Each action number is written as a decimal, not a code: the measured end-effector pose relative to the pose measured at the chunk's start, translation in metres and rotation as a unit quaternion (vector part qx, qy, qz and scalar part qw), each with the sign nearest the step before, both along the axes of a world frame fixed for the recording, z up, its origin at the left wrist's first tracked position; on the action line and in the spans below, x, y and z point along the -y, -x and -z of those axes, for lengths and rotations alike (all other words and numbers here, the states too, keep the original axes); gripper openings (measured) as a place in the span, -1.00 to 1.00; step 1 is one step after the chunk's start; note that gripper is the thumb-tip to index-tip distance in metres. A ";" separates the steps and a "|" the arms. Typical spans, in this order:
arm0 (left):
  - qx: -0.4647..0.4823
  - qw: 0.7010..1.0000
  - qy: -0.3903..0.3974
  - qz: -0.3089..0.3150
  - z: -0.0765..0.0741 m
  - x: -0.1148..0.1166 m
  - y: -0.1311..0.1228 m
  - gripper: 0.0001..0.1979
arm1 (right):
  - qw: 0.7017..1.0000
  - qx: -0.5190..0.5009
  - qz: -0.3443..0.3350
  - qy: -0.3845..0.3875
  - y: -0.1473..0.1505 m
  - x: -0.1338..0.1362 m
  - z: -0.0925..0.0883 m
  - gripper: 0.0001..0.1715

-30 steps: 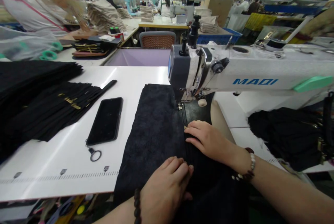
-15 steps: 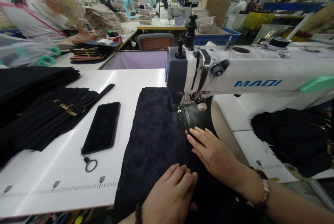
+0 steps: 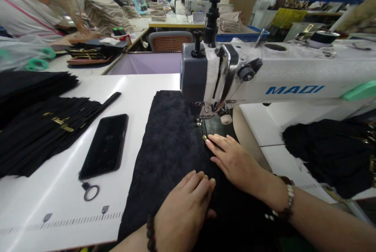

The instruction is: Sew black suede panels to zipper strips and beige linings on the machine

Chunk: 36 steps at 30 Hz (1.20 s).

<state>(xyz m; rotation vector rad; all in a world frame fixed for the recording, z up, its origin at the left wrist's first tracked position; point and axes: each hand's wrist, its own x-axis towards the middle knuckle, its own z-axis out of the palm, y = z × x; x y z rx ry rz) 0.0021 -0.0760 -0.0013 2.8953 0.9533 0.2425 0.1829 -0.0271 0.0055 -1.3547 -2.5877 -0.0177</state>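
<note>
A piece of black textured fabric lies on the white sewing table, running under the needle of a white MAQI sewing machine. A zipper with a gold pull runs along the fabric's right edge toward the presser foot. My right hand lies flat on the fabric just right of the zipper, fingers stretched toward the needle. My left hand presses down on the fabric nearer me, fingers together and extended. Neither hand grips anything.
A black phone with a ring holder lies left of the fabric. Stacks of black zippered pieces fill the left of the table. More black fabric is heaped at right. Another person works at the far left table.
My hands and the fabric have slid a little toward the needle; the right hand's fingers, curled a second ago, now lie flat. The view has tilted and shifted slightly.
</note>
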 end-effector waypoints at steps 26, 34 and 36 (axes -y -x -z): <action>-0.010 1.000 0.007 0.009 0.000 -0.024 -0.001 -0.50 | 1.000 -0.006 -0.007 -0.011 0.001 -0.031 -0.002 -0.62; -0.011 1.000 0.017 0.009 -0.001 -0.029 -0.001 -0.51 | 1.000 0.008 0.003 -0.012 0.001 -0.038 -0.001 -0.66; -0.009 1.000 0.020 0.009 0.000 -0.029 -0.001 -0.51 | 1.000 0.021 -0.006 -0.022 0.002 -0.041 0.000 -0.69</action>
